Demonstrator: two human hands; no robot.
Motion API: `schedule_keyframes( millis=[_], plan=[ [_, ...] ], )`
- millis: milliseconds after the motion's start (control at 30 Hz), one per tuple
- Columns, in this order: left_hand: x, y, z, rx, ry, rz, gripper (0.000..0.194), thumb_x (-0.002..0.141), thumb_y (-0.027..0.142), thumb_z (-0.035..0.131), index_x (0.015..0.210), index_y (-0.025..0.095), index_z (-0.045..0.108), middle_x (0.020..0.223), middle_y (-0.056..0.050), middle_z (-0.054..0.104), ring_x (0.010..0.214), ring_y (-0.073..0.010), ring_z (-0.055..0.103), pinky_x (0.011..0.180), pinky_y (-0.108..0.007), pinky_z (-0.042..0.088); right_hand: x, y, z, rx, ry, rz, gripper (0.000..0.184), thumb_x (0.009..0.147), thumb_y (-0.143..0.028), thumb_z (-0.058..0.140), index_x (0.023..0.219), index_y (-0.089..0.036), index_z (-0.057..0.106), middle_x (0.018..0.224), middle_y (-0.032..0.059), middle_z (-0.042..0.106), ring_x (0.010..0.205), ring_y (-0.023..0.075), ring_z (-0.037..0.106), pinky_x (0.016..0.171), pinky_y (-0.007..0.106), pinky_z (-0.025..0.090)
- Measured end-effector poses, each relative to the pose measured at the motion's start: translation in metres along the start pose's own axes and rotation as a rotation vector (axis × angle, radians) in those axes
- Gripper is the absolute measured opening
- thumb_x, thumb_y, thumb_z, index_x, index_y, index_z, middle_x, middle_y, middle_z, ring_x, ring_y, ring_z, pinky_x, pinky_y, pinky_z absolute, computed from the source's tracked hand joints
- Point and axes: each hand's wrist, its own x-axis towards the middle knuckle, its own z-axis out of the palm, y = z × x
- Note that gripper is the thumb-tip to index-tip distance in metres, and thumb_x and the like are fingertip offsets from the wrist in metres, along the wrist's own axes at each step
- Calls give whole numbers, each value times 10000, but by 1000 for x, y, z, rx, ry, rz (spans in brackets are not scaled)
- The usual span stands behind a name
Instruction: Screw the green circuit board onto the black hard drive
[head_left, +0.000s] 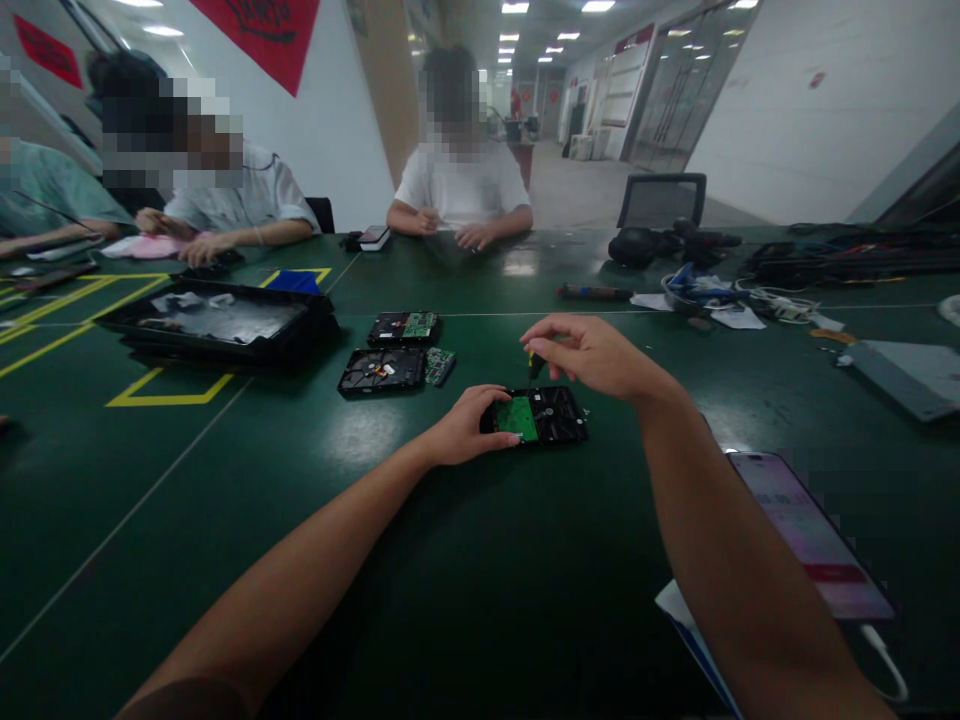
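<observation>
**Hard Drive Board Work: Status at the Bench**

While our left hand (469, 428) steadies the hard drive (541, 415) by its left end, fingers curled onto the edge beside the green circuit board (517, 417), our right hand (592, 355) pinches a small screwdriver (534, 364) upright over the drive's far edge. The drive lies flat on the green table (450, 580), at centre, just near of two other drives.

Head view, progress: we judge the board still seated on this drive, so the work is in its early part. Farther left, a second drive (382, 370) has a loose board (440, 365) beside it; a third (403, 327) lies beyond. A black tray (217, 325) sits far left.

Head view, markings: no label or brand can be read. The phone (810, 535) at right shows a blurred screen.
</observation>
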Motion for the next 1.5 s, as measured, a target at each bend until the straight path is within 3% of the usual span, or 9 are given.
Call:
schedule_keyframes(
  millis=[200, 433, 567, 800, 1033, 1133, 1333, 1500],
  plan=[
    [0, -1, 2, -6, 9, 10, 641, 817, 520, 740, 1357, 262, 510, 1433, -127, 518, 1364, -324, 451, 1140, -567, 386, -1, -5, -3, -9, -2, 27, 245, 909, -402, 611, 1030, -216, 715, 909, 47, 699, 715, 155, 595, 615, 293, 474],
    [0, 0, 6, -17, 24, -22, 617, 818, 465, 747, 1341, 247, 503, 1440, -121, 503, 1358, -316, 452, 1150, -552, 379, 0, -4, -5, -45, -2, -40, 269, 930, -377, 577, 1095, -240, 738, 1007, 47, 713, 833, 178, 605, 728, 316, 477],
    [1, 1, 6, -20, 17, -31, 623, 814, 472, 750, 1339, 251, 496, 1429, -122, 504, 1353, -317, 453, 1149, -551, 378, 1, 3, -2, -66, 39, -29, 279, 912, -413, 606, 1095, -232, 712, 924, 40, 692, 744, 164, 585, 667, 310, 453],
    [1, 4, 4, -44, 3, -50, 630, 806, 468, 758, 1340, 257, 499, 1433, -124, 499, 1352, -322, 451, 1136, -559, 389, 3, 6, 3, -159, 110, 16, 234, 889, -439, 630, 932, -217, 690, 772, 17, 638, 670, 150, 536, 618, 302, 407],
    [2, 4, 4, -42, 7, -47, 621, 806, 468, 758, 1333, 250, 510, 1422, -132, 508, 1341, -323, 464, 1134, -566, 390, 4, 5, 3, 41, 25, 40, 310, 980, -438, 481, 1098, -237, 686, 1019, 57, 694, 678, 145, 585, 603, 308, 493],
    [2, 3, 5, -49, 7, -50, 622, 804, 471, 757, 1333, 255, 512, 1428, -132, 504, 1344, -328, 465, 1121, -574, 402, 4, 5, 0, 14, 26, 45, 309, 967, -404, 506, 1180, -253, 672, 1054, 52, 695, 698, 147, 591, 614, 306, 494],
    [1, 3, 4, -55, 3, -57, 630, 806, 481, 755, 1340, 252, 511, 1429, -128, 505, 1349, -325, 455, 1128, -565, 395, 5, 9, 2, -93, 132, 27, 262, 925, -447, 587, 943, -209, 696, 868, 48, 692, 738, 169, 597, 662, 313, 480],
    [2, 2, 5, -39, 17, -39, 617, 804, 474, 755, 1331, 259, 517, 1424, -118, 514, 1344, -326, 464, 1118, -566, 404, 6, 7, 7, 9, 91, 40, 298, 961, -478, 532, 986, -224, 685, 1008, 50, 717, 603, 111, 554, 556, 279, 457]
  ],
)
